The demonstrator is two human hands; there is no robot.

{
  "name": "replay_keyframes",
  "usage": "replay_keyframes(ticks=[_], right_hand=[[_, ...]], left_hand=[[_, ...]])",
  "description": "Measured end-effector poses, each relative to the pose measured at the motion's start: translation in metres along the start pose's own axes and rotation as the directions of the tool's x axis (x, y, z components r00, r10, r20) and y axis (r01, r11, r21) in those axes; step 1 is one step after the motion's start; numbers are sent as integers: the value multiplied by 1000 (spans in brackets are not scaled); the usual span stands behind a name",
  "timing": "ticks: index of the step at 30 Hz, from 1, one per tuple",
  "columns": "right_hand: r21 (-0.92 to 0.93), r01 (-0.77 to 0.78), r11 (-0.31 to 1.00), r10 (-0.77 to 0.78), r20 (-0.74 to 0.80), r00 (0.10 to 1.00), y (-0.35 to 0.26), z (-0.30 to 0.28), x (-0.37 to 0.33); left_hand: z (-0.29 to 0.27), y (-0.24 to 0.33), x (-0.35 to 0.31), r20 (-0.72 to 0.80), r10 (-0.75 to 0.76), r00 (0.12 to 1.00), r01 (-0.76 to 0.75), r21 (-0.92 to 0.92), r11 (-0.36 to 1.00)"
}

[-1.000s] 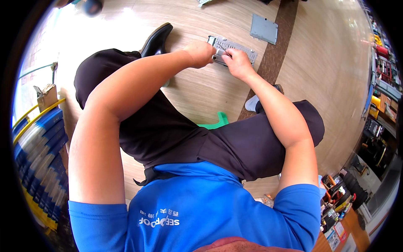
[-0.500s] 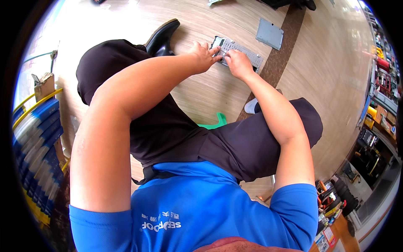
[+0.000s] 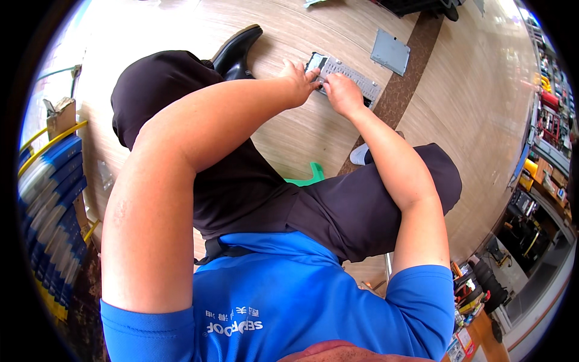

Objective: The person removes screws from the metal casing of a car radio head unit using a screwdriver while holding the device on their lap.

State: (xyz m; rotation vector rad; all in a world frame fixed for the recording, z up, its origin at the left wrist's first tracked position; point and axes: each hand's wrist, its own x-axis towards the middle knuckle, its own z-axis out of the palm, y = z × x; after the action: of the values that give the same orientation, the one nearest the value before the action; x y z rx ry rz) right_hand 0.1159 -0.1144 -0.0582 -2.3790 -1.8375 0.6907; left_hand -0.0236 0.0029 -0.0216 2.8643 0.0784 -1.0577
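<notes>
We are holding both arms forward, elbows bent outward. The left hand (image 3: 297,84) is spreading its fingers at the left end of the slotted metal chassis (image 3: 362,81) – lying on the floor (image 3: 458,108). The right hand (image 3: 344,96) is curling its fingers beside it – pinching what, we cannot tell.

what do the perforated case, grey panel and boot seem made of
Case: likely sheet metal, silver grey with rows of holes. Panel: probably metal too, matte, thin and flat; plastic possible. Boot: rubber or leather, smooth black with a sheen.
</notes>
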Motion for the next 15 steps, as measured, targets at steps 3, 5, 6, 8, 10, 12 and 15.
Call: replay_keyframes(ticks=[3,5,6,8,10,12,15], right_hand=[[-35,-6,999,7,8,1000,-4,-1,0],[-46,-3,999,3,4,1000,-4,-1,1],[-56,1,998,-1,2,1000,-4,-1,1],[-47,-17,999,17,9,1000,-7,-3,1],[-38,-36,999,37,16,999,-10,-6,2],[18,-110,994,110,11,994,-11,-9,2],[81,-266,960,261,72,963,-17,-22,4]], left_hand=[[4,2,3,20,-10,1000,10,-19,1000],[5,3,4,29,-18,999,19,-34,999],[7,4,5,44,-20,999,21,-26,999],[7,4,6,58,-21,998,21,-16,1000],[5,4,6,99,-23,995,25,-21,999],[4,6,6,109,-31,994,32,-8,999],[4,6,6,138,-50,989,50,3,999]])
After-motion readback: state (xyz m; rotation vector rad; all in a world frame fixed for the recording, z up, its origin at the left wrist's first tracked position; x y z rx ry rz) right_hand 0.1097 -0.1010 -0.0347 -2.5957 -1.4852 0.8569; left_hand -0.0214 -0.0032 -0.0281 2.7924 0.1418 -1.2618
